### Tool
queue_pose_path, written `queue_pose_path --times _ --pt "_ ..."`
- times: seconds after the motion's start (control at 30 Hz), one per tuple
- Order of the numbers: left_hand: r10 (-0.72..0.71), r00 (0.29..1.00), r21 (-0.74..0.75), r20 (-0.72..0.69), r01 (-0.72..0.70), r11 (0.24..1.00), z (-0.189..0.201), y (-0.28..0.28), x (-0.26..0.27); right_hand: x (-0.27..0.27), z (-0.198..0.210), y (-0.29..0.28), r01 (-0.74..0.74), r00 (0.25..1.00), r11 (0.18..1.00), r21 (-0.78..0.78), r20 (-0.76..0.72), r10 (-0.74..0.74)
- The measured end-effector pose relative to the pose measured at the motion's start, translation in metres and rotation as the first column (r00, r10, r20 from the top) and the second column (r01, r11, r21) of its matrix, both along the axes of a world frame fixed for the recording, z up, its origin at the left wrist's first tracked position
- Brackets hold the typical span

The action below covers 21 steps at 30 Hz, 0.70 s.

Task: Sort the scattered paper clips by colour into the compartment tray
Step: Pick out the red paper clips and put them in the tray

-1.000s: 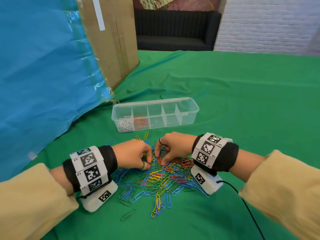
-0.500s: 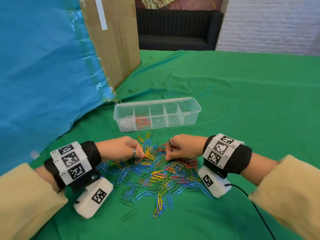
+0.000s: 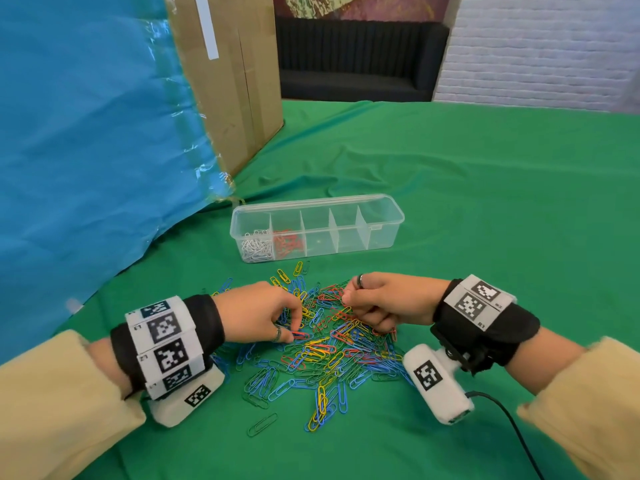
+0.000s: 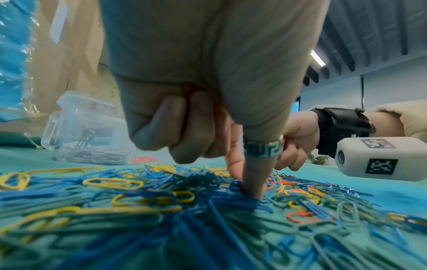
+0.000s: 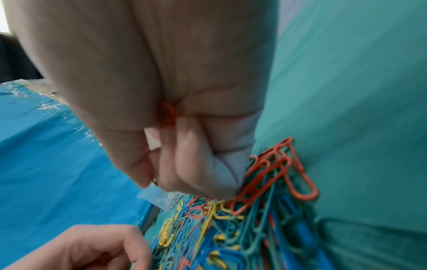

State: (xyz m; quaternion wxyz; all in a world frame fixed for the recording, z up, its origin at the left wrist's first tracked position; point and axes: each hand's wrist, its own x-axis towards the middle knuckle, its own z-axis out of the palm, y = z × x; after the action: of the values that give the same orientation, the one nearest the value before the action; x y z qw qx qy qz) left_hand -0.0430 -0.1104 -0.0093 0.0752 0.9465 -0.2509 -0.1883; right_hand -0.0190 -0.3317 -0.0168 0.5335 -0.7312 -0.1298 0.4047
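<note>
A pile of mixed paper clips (image 3: 322,355) in blue, green, yellow and red lies on the green cloth between my hands. Behind it stands the clear compartment tray (image 3: 388,212), with white clips (image 3: 256,249) in its leftmost compartment and red clips (image 3: 287,241) in the one beside it. My left hand (image 3: 293,333) presses thumb and forefinger onto a red clip (image 3: 300,336) in the pile. Its other fingers curl over red clips (image 4: 187,87). My right hand (image 3: 346,299) is a fist at the pile's far edge. It grips red clips (image 5: 167,115) and pinches another at its fingertips.
A tall cardboard box (image 3: 239,81) and a blue plastic sheet (image 3: 86,133) rise at the left, close to the tray's left end. One green clip (image 3: 262,424) lies alone in front of the pile. A black cable (image 3: 502,410) trails from my right wrist camera.
My left hand has moved toward me, from the pile's far edge into its middle, and its fingertips now press on a red clip. My right hand has barely shifted.
</note>
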Motion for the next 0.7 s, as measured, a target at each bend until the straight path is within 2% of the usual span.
queue_pose_path --times 0.13,0.3,0.4,0.47,0.53,0.57,0.63,0.7 --pt "0.038 0.997 -0.057 -0.068 -0.042 0.997 0.002 0.0 0.003 0.003 0.001 -0.003 0.091 0.993 0.992 0.087 -0.089 -0.083" --pt "0.137 0.98 -0.188 -0.143 -0.162 0.969 0.004 0.007 0.007 0.004 0.006 -0.011 0.163 0.923 0.891 0.424 -0.384 0.014" --pt "0.18 0.975 -0.229 -0.132 -0.207 0.951 0.005 0.012 0.007 0.004 0.005 -0.007 0.195 0.928 0.912 0.361 -0.368 -0.053" --pt "0.228 0.962 -0.312 -0.148 -0.265 0.912 0.006 0.013 0.005 0.005 0.003 -0.004 0.182 0.966 0.952 0.247 -0.224 -0.127" --pt "0.27 0.93 -0.467 -0.251 -0.36 0.808 0.008 0.014 0.005 0.007 0.004 -0.002 0.102 0.994 0.992 0.073 0.031 -0.105" --pt "0.278 0.894 -0.542 -0.351 -0.436 0.719 0.01 0.014 0.004 0.008 0.008 0.0 0.046 0.984 0.997 -0.057 0.176 -0.035" --pt "0.229 0.787 -0.613 -0.573 -0.597 0.517 0.013 0.014 0.005 0.011 0.015 0.005 -0.034 0.895 0.937 -0.348 0.407 0.184" --pt "0.12 0.677 -0.608 -0.727 -0.715 0.345 0.015 0.012 0.008 0.011 0.019 0.013 -0.044 0.786 0.824 -0.566 0.489 0.378"
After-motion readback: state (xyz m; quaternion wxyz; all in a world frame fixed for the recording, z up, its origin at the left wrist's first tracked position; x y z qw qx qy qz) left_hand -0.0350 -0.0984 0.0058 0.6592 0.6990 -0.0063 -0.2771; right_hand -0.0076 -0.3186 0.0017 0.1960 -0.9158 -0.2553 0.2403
